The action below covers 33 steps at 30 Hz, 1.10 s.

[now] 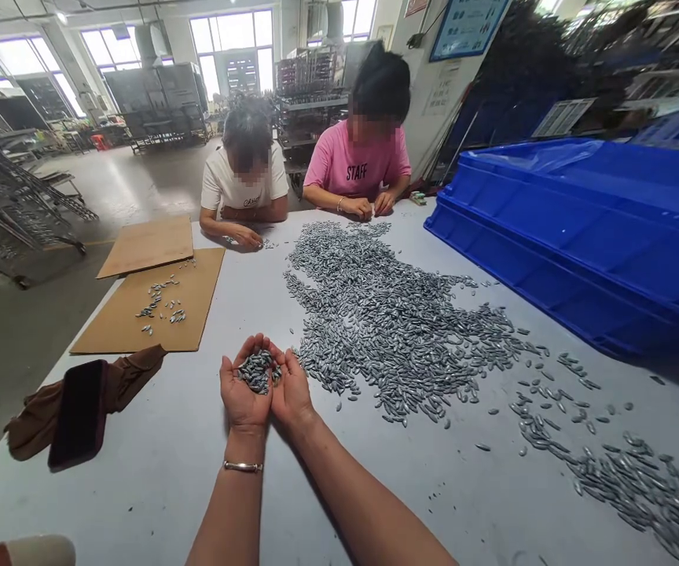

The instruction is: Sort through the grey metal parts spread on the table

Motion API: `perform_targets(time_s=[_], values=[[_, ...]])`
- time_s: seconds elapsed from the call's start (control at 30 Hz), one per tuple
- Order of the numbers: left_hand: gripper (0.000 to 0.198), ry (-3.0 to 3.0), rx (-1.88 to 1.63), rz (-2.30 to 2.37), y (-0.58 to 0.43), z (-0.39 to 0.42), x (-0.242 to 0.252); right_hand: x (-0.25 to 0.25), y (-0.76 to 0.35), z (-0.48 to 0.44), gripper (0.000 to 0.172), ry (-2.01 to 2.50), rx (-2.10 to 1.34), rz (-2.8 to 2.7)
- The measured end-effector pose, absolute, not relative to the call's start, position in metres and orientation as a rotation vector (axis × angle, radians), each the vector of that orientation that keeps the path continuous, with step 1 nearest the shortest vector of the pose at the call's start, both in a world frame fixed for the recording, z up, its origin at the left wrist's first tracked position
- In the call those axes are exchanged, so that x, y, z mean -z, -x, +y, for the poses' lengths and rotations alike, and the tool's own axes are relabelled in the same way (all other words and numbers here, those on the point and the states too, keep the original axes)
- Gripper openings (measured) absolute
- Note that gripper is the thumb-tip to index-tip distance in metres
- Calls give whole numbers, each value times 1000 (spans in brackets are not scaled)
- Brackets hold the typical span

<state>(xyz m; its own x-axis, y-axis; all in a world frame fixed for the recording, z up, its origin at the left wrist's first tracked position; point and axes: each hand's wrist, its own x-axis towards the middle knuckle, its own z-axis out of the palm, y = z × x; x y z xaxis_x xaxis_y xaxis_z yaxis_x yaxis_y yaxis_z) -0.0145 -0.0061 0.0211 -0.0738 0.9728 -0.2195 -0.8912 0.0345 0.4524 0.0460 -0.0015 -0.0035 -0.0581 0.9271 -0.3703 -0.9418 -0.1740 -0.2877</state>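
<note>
My left hand point(243, 405) and my right hand point(293, 397) are cupped side by side, palms up, just above the white table point(198, 503). A heap of small silvery, spindle-shaped metal pieces point(255, 373) lies in them, mostly over the left palm and fingers. A silver bangle point(244, 467) circles my left wrist. To the right of my hands spreads a large pile of the same pieces point(392, 322), with its near left edge close to my right fingers. More loose pieces point(634, 479) trail toward the lower right.
Brown cardboard sheets point(198, 314) bear several pieces at the left. Nearer lie a phone point(78, 413) and a brown cloth point(30, 424). Blue plastic bins point(552, 228) stand at the right. Across the table, two people, one in white point(245, 185), one in pink point(357, 161), handle pieces.
</note>
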Motion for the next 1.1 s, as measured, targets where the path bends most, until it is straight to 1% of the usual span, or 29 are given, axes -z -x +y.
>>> perform_targets(time_s=[0.13,0.43,0.63,0.93,1.1], values=[[49,-183,-1548,554,17,-6,-20,6,-46,-1,30,515,-1668,11],[50,-145,-1606,558,17,-2,-18,6,-50,-1,36,508,-1722,60],[53,-234,-1682,629,12,-5,-21,-1,-47,-2,39,492,-1760,102],[59,-356,-1723,693,6,-9,-26,-1,-44,-2,36,490,-1763,150],[60,-396,-1748,695,6,-7,-24,-5,-45,-3,39,480,-1783,116]])
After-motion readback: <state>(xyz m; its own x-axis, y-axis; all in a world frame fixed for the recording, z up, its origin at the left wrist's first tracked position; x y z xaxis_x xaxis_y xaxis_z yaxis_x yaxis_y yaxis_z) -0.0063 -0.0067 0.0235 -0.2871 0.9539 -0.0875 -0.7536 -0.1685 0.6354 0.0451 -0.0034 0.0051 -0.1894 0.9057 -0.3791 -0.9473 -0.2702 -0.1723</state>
